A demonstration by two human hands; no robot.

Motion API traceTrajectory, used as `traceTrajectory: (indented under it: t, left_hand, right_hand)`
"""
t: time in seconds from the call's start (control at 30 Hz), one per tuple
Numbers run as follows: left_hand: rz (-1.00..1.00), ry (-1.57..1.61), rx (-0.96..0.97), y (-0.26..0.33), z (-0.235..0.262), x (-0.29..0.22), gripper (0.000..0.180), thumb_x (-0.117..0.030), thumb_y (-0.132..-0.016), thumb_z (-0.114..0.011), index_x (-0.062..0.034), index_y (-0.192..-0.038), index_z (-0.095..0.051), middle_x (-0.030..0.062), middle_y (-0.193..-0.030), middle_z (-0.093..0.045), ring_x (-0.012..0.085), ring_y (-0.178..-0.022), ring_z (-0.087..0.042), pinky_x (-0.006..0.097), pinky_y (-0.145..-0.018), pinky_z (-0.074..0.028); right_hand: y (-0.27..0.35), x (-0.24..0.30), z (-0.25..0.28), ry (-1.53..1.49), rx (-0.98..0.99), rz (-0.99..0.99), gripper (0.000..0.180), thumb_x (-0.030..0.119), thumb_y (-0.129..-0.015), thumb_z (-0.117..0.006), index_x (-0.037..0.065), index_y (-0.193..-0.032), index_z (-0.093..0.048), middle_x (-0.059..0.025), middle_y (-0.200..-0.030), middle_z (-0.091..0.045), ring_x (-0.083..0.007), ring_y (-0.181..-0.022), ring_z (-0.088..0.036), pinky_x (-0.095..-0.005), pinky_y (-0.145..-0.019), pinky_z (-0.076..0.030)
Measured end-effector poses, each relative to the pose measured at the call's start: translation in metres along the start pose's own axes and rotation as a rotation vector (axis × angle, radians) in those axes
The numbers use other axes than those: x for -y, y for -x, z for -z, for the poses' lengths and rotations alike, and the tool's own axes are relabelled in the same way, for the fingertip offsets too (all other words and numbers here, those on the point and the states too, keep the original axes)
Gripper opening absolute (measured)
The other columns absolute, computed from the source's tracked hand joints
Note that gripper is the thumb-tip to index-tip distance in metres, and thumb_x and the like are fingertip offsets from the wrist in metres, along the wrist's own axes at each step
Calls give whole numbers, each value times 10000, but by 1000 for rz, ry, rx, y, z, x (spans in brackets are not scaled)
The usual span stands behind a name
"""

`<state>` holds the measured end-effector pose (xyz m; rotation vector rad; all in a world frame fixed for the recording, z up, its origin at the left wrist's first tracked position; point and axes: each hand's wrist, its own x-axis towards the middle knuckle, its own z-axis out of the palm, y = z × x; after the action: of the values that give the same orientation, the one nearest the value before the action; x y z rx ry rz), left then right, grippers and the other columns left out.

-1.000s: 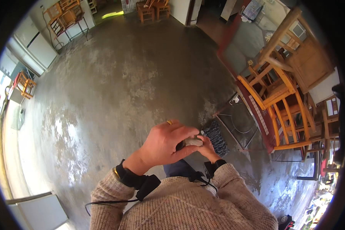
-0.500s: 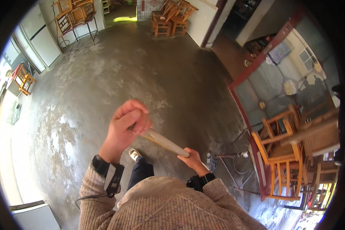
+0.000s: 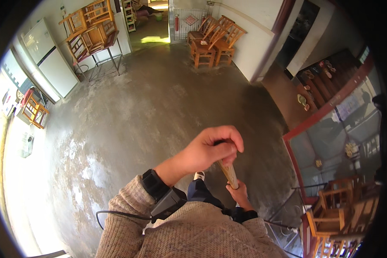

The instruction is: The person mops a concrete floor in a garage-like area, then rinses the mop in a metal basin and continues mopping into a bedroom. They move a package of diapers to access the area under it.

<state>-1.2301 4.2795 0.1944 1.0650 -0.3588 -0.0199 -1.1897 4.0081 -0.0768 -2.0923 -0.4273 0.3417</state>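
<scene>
A pale wooden handle (image 3: 228,173), round and smooth, light tan in colour; it stands steeply, tilted a little, its upper end hidden inside the left hand (image 3: 210,148), its lower part gripped by the right hand (image 3: 240,194); only the short middle stretch shows, above the concrete floor.

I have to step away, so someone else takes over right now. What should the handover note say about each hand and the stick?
Left hand: closed around the top end of the wooden handle.
Right hand: gripping the same handle lower down.
The handle stands near upright in front of the body, over the bare concrete floor; its lower end is hidden.
Done: both hands have a grip. Left: cannot tell from this view what the handle's working end touches.
</scene>
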Motion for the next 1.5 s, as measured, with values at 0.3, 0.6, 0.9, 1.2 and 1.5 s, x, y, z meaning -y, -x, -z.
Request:
traceTrajectory:
  t: [0.3, 0.6, 0.9, 1.2, 1.5]
  left_hand:
    - [-196, -108, -260, -139, 221, -107, 117, 21, -882, -438, -24, -898, -544, 31, -652, -501, 112, -592, -480, 249, -553, -385]
    - [-513, -349, 12, -237, 451, -224, 176, -163, -911, -468, 0, -911, -534, 72, -640, -539, 174, -584, -514, 317, -565, -419]
    - [-598, -561, 165, -330, 622, -319, 160, -216, -840, -645, -72, -794, -590, 56, -720, -624, 181, -662, -586, 322, -624, -447]
    - [-683, -781, -297, -436, 810, -396, 187, -189, -745, -758, -168, -764, -573, -19, -744, -599, 109, -727, -575, 272, -735, -423]
    - [-534, -950, -61, -511, 1036, -473, 154, -232, -743, -761, -159, -767, -627, -19, -797, -624, 98, -741, -604, 230, -647, -405]
  right_hand:
    - [-333, 108, -65, 58, 406, 99, 357, 210, -696, -711, 53, -1001, -612, -177, -904, -627, -330, -893, -608, -383, -750, -470]
    - [-627, 248, -164, -44, 331, 286, 285, 80, -685, -690, 36, -956, -612, -118, -889, -644, -207, -851, -624, -325, -743, -475]
    - [-871, 387, -253, -58, 295, 449, 204, -10, -719, -630, 48, -913, -606, -14, -693, -490, -146, -662, -490, -287, -628, -428]
    - [-1150, 506, -374, -108, 506, 669, 218, 3, -698, -647, 60, -905, -612, -8, -704, -518, -145, -657, -510, -282, -630, -431]
    - [-1370, 579, -519, -169, 471, 858, 227, -10, -656, -663, 63, -866, -618, -40, -678, -554, -197, -660, -550, -311, -626, -454]
